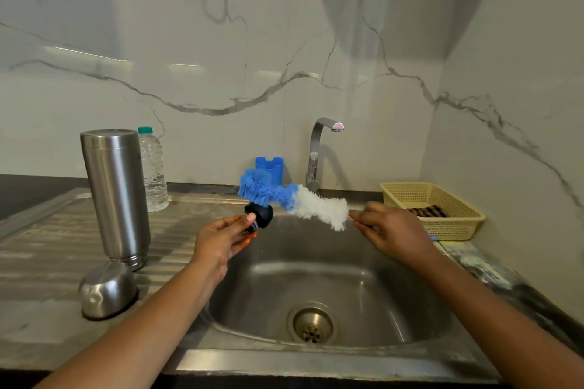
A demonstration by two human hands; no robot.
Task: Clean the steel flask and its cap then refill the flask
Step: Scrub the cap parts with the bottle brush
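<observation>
**While the brush meets the cap, the flask stands off to the left**

As both hands hover over the sink, the left hand pinches the dark stopper cap between thumb and fingertips, holding it just above and beyond its own fingers. The right hand has its fingers curled round the handle of a bottle brush; most of the handle is hidden inside the grip. The brush reaches from the right hand across to the left. Its white bristles are nearest the right hand, and its blue bristles bend over and touch the top of the cap.

The steel flask is in neither hand. It stands upright on the draining board, well to the left of the left hand, its narrower ringed end down. A domed steel cup lid sits just in front of the flask, left of the left forearm. A clear plastic water bottle stands just behind the flask.

Beyond and between the hands, a tap rises at the wall with a blue holder to its left. Just right of the right hand is a yellow basket with something dark and striped in it. The drain lies below, between the two forearms.
</observation>
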